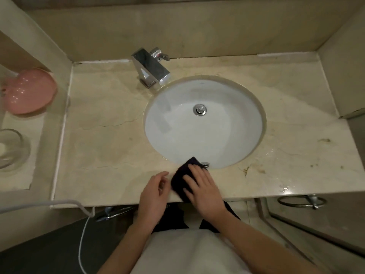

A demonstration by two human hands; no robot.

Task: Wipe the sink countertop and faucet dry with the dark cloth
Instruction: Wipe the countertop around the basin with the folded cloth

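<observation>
A dark cloth (180, 175) lies on the front edge of the beige marble countertop (102, 135), just below the rim of the round white sink (205, 131). My right hand (203, 186) presses flat on the cloth with straight fingers. Just left of the cloth, my left hand (155, 192) hovers at the counter's front edge with loosely curled fingers, holding nothing. The chrome faucet (151, 68) stands at the back, left of the basin. Water drops glisten on the right part of the counter.
A pink dish (29, 90) and a clear glass bowl (11, 149) sit on a lower ledge at the left. A white cable (83, 234) hangs off the counter's front left. A chrome towel ring (302, 201) is under the counter at the right. Walls enclose three sides.
</observation>
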